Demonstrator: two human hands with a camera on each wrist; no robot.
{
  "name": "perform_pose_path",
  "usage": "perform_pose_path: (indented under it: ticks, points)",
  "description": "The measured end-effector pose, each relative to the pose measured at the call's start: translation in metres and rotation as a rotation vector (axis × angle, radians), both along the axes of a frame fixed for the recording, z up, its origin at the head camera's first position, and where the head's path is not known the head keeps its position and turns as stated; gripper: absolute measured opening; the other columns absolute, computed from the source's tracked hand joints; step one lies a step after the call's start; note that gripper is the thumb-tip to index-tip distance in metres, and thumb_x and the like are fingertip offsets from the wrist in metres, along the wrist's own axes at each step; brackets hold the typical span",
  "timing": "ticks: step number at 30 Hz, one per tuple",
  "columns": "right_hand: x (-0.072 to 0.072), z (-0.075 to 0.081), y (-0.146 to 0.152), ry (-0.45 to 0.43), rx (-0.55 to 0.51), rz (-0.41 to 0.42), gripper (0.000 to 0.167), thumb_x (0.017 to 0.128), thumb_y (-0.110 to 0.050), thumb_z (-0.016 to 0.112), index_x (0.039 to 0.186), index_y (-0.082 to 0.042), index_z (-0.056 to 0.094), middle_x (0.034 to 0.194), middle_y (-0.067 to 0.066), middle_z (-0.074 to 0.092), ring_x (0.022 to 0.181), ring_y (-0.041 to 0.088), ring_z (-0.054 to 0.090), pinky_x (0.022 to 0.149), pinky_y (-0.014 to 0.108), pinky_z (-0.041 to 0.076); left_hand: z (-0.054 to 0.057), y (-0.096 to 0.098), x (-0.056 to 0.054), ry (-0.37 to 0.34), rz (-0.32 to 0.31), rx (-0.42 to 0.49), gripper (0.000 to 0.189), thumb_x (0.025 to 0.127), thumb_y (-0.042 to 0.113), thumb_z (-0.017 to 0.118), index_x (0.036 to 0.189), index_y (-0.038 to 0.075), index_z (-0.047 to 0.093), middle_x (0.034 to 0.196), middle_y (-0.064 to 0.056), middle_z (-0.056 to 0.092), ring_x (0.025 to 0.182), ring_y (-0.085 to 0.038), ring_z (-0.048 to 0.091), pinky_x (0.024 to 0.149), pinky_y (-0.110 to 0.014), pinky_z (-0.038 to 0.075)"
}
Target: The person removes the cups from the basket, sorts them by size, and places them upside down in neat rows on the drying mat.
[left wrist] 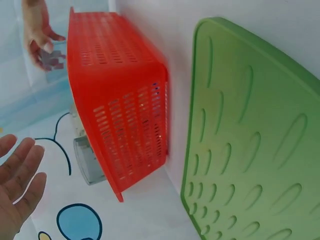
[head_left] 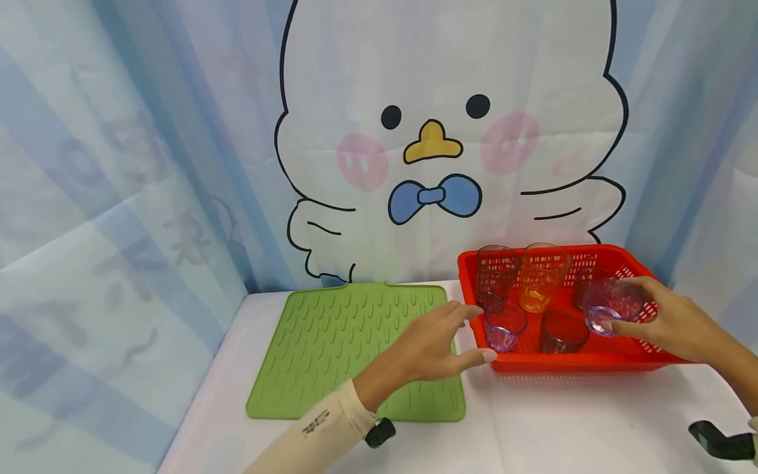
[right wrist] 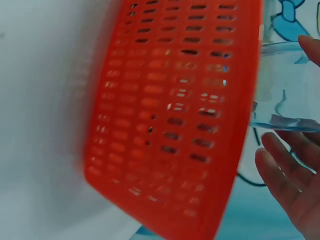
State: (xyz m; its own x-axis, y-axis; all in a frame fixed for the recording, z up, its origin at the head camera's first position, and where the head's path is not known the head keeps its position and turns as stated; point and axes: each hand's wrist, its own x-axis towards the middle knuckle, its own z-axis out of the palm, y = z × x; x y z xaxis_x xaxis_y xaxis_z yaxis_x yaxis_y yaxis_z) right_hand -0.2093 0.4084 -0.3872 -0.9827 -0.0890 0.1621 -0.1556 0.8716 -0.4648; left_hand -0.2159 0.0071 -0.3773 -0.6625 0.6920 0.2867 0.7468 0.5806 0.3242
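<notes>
My right hand (head_left: 678, 322) grips a short purple-tinted glass (head_left: 612, 306) between thumb and fingers, over the right part of the red basket (head_left: 592, 363). In the right wrist view that drinking glass (right wrist: 282, 85) looks clear and shows just past the basket rim. My left hand (head_left: 435, 342) holds nothing; its fingers are spread at the basket's left side. Inside the basket stand a tall grey glass (head_left: 496, 270), a tall amber glass (head_left: 541, 280), a short purple glass (head_left: 505, 326) and a short dark glass (head_left: 564, 332). Another dark glass (head_left: 582, 289) is partly hidden behind the held one.
A green ridged mat (head_left: 337, 349) lies flat on the white table (head_left: 533, 421), left of the basket and partly under my left forearm in the head view. Behind the table hangs a curtain (head_left: 438, 79) with a cartoon bird; more curtain (head_left: 106, 217) closes off the left side.
</notes>
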Motion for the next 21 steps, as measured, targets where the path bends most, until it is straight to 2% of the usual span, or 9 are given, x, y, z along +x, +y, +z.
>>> perform_pose_path:
  ticks: [4,6,7,10,12,14,17,21]
  points:
    - [0.008,0.014,-0.016,0.027,-0.011,-0.016,0.092,0.077,-0.039,0.086,0.143,0.004,0.038,0.128,0.040,0.046,0.103,0.058,0.049,0.064,0.058,0.058,0.001,0.004,0.001,-0.022,-0.006,0.020,0.068,0.093,0.060,0.059,0.144,0.015,0.050,0.125,0.001,0.063,0.108,-0.008,0.058,0.086,-0.023,0.053]
    - [0.014,0.021,-0.025,0.050,-0.018,-0.005,0.090,0.077,-0.038,0.086,0.143,0.001,0.040,0.126,0.038,0.050,0.097,0.052,0.054,0.063,0.051,0.059,0.001,0.005,0.002,-0.040,-0.006,0.025,0.070,0.093,0.061,0.059,0.145,0.015,0.049,0.133,0.001,0.061,0.113,-0.009,0.058,0.090,-0.026,0.054]
    - [0.017,0.024,-0.030,0.063,-0.026,0.005,0.088,0.077,-0.037,0.087,0.142,0.000,0.042,0.124,0.036,0.052,0.093,0.047,0.057,0.061,0.046,0.060,0.001,0.005,0.002,-0.052,-0.006,0.027,0.071,0.093,0.061,0.059,0.146,0.015,0.048,0.136,0.001,0.060,0.116,-0.009,0.057,0.092,-0.027,0.054]
    - [0.027,0.030,-0.046,0.120,-0.063,0.056,0.079,0.076,-0.033,0.089,0.139,-0.005,0.049,0.116,0.024,0.062,0.091,0.019,0.060,0.059,0.029,0.056,0.002,0.005,0.004,-0.081,-0.004,0.032,0.074,0.093,0.061,0.059,0.150,0.015,0.043,0.147,0.001,0.053,0.129,-0.012,0.053,0.101,-0.033,0.052]
    - [0.034,0.032,-0.058,0.163,-0.083,0.092,0.074,0.074,-0.030,0.090,0.136,-0.009,0.053,0.111,0.015,0.065,0.088,0.002,0.056,0.057,0.023,0.053,0.003,0.006,0.006,-0.099,-0.013,0.044,0.077,0.094,0.060,0.059,0.153,0.015,0.039,0.152,0.002,0.048,0.136,-0.014,0.049,0.106,-0.035,0.049]
    - [0.040,0.034,-0.069,0.190,-0.101,0.122,0.073,0.072,-0.029,0.091,0.133,-0.013,0.056,0.110,0.010,0.066,0.090,-0.010,0.050,0.058,0.021,0.053,0.004,0.007,0.007,-0.121,-0.032,0.065,0.079,0.094,0.059,0.059,0.155,0.015,0.036,0.154,0.001,0.046,0.137,-0.014,0.048,0.108,-0.034,0.047]
    - [0.049,0.038,-0.085,0.201,-0.100,0.157,0.073,0.070,-0.032,0.093,0.132,-0.017,0.057,0.111,0.007,0.067,0.091,-0.008,0.053,0.059,0.022,0.055,0.006,0.009,0.007,-0.172,-0.081,0.115,0.081,0.093,0.057,0.062,0.156,0.015,0.032,0.154,0.001,0.045,0.134,-0.013,0.050,0.106,-0.029,0.047]
    - [0.059,0.037,-0.105,0.215,-0.068,0.225,0.074,0.068,-0.036,0.094,0.131,-0.022,0.057,0.108,0.000,0.070,0.089,0.001,0.061,0.063,0.022,0.056,0.007,0.010,0.009,-0.238,-0.147,0.163,0.082,0.092,0.051,0.067,0.157,0.015,0.030,0.151,0.001,0.046,0.131,-0.012,0.053,0.104,-0.024,0.047]
